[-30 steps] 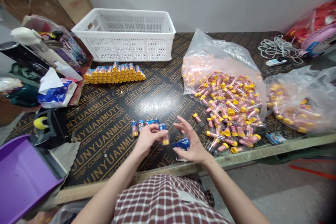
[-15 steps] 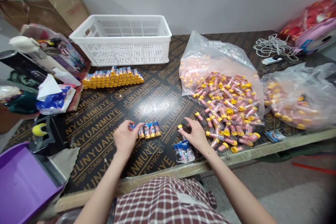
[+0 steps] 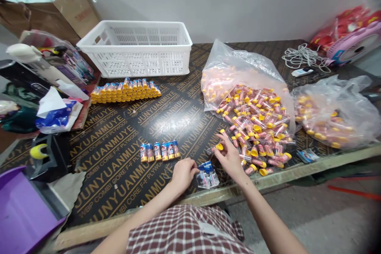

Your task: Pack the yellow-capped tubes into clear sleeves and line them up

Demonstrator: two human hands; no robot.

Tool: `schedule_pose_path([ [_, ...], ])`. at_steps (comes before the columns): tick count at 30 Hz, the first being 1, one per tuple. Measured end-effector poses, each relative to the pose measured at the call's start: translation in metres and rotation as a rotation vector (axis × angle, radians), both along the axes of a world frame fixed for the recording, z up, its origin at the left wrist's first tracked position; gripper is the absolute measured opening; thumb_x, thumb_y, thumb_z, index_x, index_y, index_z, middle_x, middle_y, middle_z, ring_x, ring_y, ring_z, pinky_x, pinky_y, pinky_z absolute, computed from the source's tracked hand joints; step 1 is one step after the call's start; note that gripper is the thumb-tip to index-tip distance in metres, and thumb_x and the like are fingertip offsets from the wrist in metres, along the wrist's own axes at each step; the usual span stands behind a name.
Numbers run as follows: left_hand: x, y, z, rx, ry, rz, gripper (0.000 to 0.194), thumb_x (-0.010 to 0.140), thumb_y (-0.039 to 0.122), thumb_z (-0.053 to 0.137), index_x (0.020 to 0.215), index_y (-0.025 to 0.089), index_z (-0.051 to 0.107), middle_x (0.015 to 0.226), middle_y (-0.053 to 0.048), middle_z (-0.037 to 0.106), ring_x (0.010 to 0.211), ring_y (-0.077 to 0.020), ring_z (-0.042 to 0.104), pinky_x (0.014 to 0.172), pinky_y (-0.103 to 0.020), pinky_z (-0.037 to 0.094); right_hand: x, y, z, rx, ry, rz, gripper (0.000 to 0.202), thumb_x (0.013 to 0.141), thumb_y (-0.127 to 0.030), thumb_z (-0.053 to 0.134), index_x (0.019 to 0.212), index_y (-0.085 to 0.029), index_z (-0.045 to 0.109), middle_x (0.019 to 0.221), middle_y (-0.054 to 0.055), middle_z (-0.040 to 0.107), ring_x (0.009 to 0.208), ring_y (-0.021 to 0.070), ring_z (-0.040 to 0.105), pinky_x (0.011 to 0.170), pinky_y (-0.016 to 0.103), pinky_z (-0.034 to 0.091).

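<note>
My right hand is closed on a small clear plastic tube with a yellow cap, held tilted with its cap toward my fingers. Just left of it, my left hand has its fingers curled together at the edge of a small pile of blue-and-clear printed sleeves; whether they pinch one is hidden. Farther left, several tubes in blue printed sleeves stand in a short row. Beyond my right hand lies a heap of pink-filled, yellow-capped tubes, spilling from a clear bag.
Stacked sleeved tubes lie before a white basket. A second bag of tubes, a white cable and a pink fan are at right. At left are a tape dispenser and a purple dustpan.
My left hand has left the row of sleeved tubes and moved right to the sleeve pile. My right hand has taken hold of the capped tube and tilted it over.
</note>
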State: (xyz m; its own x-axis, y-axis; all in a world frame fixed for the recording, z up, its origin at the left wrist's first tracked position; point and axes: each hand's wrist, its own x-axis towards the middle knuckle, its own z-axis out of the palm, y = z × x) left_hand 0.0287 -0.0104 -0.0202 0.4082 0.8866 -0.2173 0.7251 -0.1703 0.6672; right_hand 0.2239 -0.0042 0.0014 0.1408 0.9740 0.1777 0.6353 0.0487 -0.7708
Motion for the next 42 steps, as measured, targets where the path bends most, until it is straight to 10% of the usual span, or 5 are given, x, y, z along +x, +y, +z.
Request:
schedule_pose_path([
  [11, 0.000, -0.006, 0.003, 0.159, -0.069, -0.024, 0.008, 0.074, 0.016, 0.061, 0.069, 0.019, 0.055, 0.081, -0.003, 0.060, 0.075, -0.0164, 0.054, 0.065, -0.026, 0.036, -0.004, -0.022, 0.010, 0.033, 0.070, 0.013, 0.014, 0.084, -0.025, 0.055, 0.093, -0.018, 0.063, 0.092, 0.006, 0.062, 0.074, 0.0157, 0.056, 0.061, 0.027, 0.046],
  [18, 0.000, 0.016, 0.016, -0.374, -0.768, 0.395, 0.019, 0.066, 0.020, 0.062, 0.067, 0.019, 0.044, 0.051, 0.008, 0.049, 0.047, -0.0097, 0.050, 0.051, -0.021, 0.040, -0.008, -0.032, 0.020, 0.110, 0.301, -0.020, 0.016, 0.083, -0.022, 0.058, 0.097, -0.023, 0.065, 0.105, 0.007, 0.060, 0.098, 0.0188, 0.058, 0.077, 0.031, 0.051],
  [25, -0.010, 0.046, 0.038, -0.607, -1.132, 0.708, 0.036, 0.047, 0.022, 0.082, 0.076, 0.012, 0.062, 0.064, 0.001, 0.066, 0.054, -0.0087, 0.058, 0.056, -0.020, 0.048, -0.022, -0.042, 0.025, 0.160, 0.381, 0.014, 0.023, 0.083, -0.019, 0.058, 0.105, -0.025, 0.065, 0.109, 0.007, 0.059, 0.101, 0.0195, 0.058, 0.082, 0.033, 0.053],
  [42, -0.008, 0.044, 0.037, -0.550, -1.197, 0.819, 0.036, 0.051, 0.040, 0.083, 0.064, 0.010, 0.066, 0.061, -0.002, 0.065, 0.056, -0.0098, 0.058, 0.057, -0.022, 0.049, -0.038, -0.043, 0.026, 0.236, 0.101, 0.199, 0.034, 0.084, -0.011, 0.053, 0.113, -0.027, 0.063, 0.107, 0.007, 0.060, 0.100, 0.0187, 0.059, 0.089, 0.035, 0.049],
])
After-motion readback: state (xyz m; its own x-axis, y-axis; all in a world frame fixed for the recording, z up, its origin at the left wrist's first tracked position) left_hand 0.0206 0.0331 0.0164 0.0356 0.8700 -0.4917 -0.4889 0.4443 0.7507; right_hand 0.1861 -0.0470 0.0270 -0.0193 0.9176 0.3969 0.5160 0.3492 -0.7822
